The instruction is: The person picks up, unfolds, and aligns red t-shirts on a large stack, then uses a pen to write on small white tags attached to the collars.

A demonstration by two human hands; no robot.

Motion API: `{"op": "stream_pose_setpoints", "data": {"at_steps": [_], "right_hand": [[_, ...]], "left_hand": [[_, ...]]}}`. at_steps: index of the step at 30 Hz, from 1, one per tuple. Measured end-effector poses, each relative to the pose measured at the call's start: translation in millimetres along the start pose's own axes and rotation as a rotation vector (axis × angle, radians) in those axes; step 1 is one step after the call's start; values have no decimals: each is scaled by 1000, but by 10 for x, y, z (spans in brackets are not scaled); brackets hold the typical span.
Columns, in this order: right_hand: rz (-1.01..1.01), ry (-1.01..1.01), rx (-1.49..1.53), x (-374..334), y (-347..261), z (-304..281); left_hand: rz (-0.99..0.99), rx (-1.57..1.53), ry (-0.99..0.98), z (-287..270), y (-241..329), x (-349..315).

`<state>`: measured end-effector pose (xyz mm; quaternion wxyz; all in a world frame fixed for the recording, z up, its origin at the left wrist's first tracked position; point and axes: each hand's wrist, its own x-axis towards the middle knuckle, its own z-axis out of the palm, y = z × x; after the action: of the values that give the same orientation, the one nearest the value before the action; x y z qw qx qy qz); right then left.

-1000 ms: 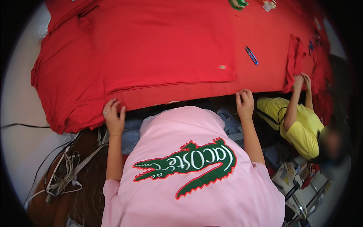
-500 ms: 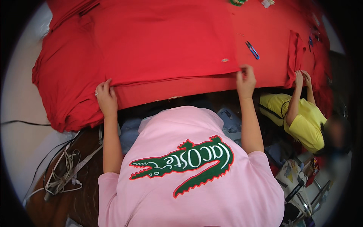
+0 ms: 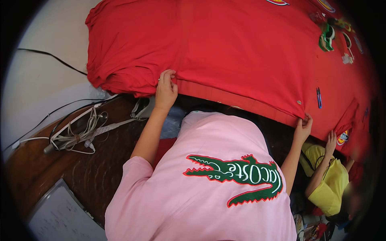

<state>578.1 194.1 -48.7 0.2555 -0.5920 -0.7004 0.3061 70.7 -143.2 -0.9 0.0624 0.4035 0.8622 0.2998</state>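
A red shirt (image 3: 241, 60) lies flat over the near side of a red-covered table, its hem running along the front edge. My left hand (image 3: 166, 91) is closed at the left end of the hem, thumb and fingers pinching the cloth. At the hem's right corner, my right hand (image 3: 302, 128) pinches the fabric between thumb and fingers, just below a small label (image 3: 299, 103). Bunched red cloth (image 3: 120, 48) lies at the left, beside my left hand. Part of a round patch (image 3: 278, 1) shows at the upper edge.
Blue thread snips (image 3: 319, 97) lie right of the shirt. Farther right are a green roll (image 3: 326, 38) and small items. A co-worker in yellow (image 3: 331, 188) handles red cloth at the right. Tangled cables (image 3: 76, 134) and a whiteboard (image 3: 64, 213) are at lower left.
My view has swung left, so the table and shirt appear farther right and tilted. Both hands remain at the hem's two ends. More patches and small items show at the top.
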Motion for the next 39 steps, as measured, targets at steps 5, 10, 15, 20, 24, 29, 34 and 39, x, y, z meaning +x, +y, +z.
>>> {"op": "stream_pose_setpoints", "data": {"at_steps": [5,10,15,20,24,29,34,39], "right_hand": [[-153,-6,131,82,-51,33],[-25,-164,278,185,41,128],[88,-263,351,260,99,78],[-71,-93,-209,163,-245,35],[-559,53,-590,-86,-888,88],[-862,-97,-532,-128,-1233,561],[-938,-222,-321,-210,-1732,903],[-1014,-408,-340,-214,-1814,1072]], "left_hand": [[-95,-139,33,6,86,94],[-109,-211,100,194,21,208],[-161,-222,74,166,57,234],[-111,-141,-72,70,256,295],[76,-80,-100,48,261,265],[-22,-176,-133,139,183,223],[-298,-785,21,458,-5,168],[-259,-588,161,584,110,213]]}}
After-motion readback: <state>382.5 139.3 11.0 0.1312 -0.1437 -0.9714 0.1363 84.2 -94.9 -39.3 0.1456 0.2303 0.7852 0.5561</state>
